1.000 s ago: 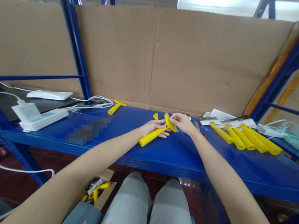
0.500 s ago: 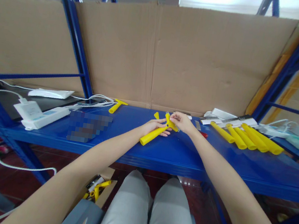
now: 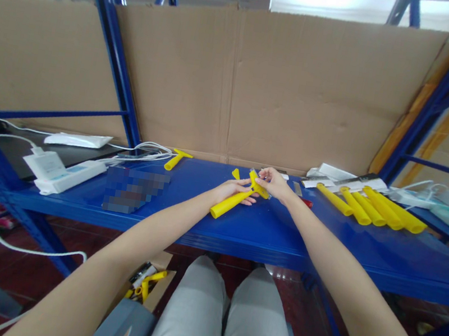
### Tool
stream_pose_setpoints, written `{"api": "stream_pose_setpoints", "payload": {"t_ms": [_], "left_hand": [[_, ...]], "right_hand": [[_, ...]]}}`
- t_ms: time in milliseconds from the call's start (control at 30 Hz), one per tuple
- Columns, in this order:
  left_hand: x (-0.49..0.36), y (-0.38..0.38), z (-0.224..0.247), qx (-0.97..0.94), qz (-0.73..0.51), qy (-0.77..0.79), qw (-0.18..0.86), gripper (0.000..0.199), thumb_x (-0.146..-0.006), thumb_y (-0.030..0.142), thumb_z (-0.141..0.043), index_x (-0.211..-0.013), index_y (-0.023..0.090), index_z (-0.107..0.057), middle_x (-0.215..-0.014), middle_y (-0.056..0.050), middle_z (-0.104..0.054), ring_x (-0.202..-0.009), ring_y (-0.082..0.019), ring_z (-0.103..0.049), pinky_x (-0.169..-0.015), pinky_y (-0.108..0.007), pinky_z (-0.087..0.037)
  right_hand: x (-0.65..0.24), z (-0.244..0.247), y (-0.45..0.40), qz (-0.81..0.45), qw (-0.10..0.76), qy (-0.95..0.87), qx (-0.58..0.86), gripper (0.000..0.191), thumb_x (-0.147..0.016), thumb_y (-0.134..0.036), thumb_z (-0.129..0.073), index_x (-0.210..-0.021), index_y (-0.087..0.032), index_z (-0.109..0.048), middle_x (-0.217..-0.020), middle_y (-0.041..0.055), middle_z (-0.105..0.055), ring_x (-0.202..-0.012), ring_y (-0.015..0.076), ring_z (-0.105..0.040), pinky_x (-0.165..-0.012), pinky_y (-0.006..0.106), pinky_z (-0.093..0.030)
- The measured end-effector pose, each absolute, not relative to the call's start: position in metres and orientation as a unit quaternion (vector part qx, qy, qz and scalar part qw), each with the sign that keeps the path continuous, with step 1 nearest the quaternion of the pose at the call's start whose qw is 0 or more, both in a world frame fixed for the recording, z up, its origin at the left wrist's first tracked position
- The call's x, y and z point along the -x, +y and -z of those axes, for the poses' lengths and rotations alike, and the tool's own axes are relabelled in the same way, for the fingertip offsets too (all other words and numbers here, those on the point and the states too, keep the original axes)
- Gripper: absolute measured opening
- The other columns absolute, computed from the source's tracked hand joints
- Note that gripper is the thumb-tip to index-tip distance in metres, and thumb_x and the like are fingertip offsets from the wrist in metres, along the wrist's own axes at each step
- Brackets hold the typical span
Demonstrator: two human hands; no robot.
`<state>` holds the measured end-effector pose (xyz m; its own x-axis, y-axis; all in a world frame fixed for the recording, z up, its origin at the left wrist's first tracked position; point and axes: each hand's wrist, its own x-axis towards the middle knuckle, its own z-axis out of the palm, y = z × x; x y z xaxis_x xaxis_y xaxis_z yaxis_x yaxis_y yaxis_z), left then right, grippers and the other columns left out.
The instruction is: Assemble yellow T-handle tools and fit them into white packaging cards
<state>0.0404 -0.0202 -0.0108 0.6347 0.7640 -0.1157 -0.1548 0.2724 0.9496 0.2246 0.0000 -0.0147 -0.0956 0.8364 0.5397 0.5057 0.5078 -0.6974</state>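
Over the blue shelf top point(image 3: 194, 225), my left hand point(image 3: 231, 190) is closed round a yellow T-shaped scraper point(image 3: 231, 203), near where its thick handle meets the crosspiece. The handle slants down toward me on the left. My right hand point(image 3: 272, 182) pinches the crosspiece, where a clear or shiny edge shows at the ends. Just behind my left fingers is a small yellow piece point(image 3: 236, 173). Beside my right hand lie a small grey flat piece point(image 3: 298, 189) and a red object point(image 3: 306, 202), partly hidden by the wrist.
Several yellow scrapers point(image 3: 386, 210) lie in a row at the right, by white packets point(image 3: 334, 174). Another yellow T-shaped scraper point(image 3: 173, 161) is at the back left, near white cables point(image 3: 146, 150) and a power strip point(image 3: 72, 175). A carton point(image 3: 162, 289) of yellow parts stands below.
Both hands keep their hold on the scraper in nearly the same place. The whole view has shifted very slightly.
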Motion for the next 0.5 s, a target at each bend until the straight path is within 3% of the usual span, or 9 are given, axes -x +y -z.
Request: {"api": "stream_pose_setpoints", "payload": {"t_ms": [167, 367, 500], "left_hand": [[-0.0384, -0.0193, 0.0117, -0.531, -0.3, 0.269, 0.746, 0.071, -0.087, 0.001, -0.047, -0.15, 0.012, -0.016, -0.088, -0.014, -0.072, -0.068, -0.02, -0.071, -0.07, -0.031, -0.056], [-0.0364, -0.0158, 0.0136, -0.54, -0.284, 0.256, 0.749, 0.075, -0.086, 0.002, -0.049, -0.151, 0.012, -0.013, -0.09, -0.015, -0.072, -0.069, -0.019, -0.071, -0.07, -0.031, -0.056], [-0.0361, -0.0137, 0.0146, -0.549, -0.277, 0.251, 0.748, 0.076, -0.085, 0.003, -0.051, -0.151, 0.013, -0.014, -0.092, -0.015, -0.072, -0.07, -0.019, -0.071, -0.071, -0.03, -0.056]], "right_hand": [[-0.2261, 0.0152, 0.0007, -0.264, 0.489, -0.691, 0.462, 0.02, -0.069, -0.024, -0.07, -0.085, -0.018, -0.06, -0.091, 0.0053, -0.065, -0.081, 0.0141, -0.058, -0.08, 0.031, -0.048], [-0.2276, 0.0125, -0.0025, -0.414, 0.436, -0.693, 0.398, 0.016, -0.07, -0.029, -0.072, -0.074, -0.018, -0.062, -0.068, -0.0007, -0.063, -0.061, 0.0105, -0.054, -0.063, 0.024, -0.045], [-0.229, 0.0129, -0.0027, -0.447, 0.442, -0.672, 0.392, 0.015, -0.069, -0.028, -0.073, -0.074, -0.018, -0.063, -0.068, -0.001, -0.063, -0.059, 0.0098, -0.053, -0.058, 0.022, -0.042]]}}
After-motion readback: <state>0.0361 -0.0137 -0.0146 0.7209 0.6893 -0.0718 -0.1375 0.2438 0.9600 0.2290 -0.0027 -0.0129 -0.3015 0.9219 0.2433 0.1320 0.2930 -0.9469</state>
